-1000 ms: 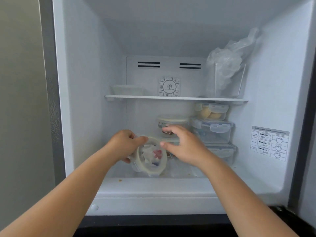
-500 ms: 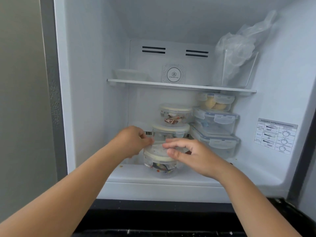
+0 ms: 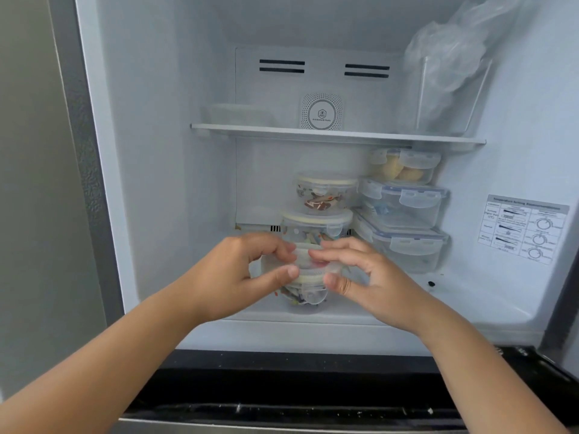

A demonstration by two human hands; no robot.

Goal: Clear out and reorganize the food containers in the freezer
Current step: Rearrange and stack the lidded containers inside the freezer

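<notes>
A small round clear container [image 3: 308, 289] with a cream-rimmed lid stands upright near the front of the freezer floor [image 3: 454, 305]. My left hand [image 3: 247, 274] holds its left side, thumb at the front and fingers over the lid. On its right side, my right hand [image 3: 360, 274] holds it the same way. Behind it two more round containers [image 3: 326, 195] are stacked. To their right stand three stacked rectangular clip-lid containers [image 3: 404, 208], the top one holding yellow pieces.
A white shelf [image 3: 338, 134] crosses the freezer above the stacks. On it sit a clear tub with a crumpled plastic bag [image 3: 448, 73] at the right and a low white tray [image 3: 238, 115] at the left. A settings label [image 3: 523, 228] is on the right wall.
The round container was tilted with its lid facing me; it now stands upright on the freezer floor with both hands on its lid. The view has moved closer.
</notes>
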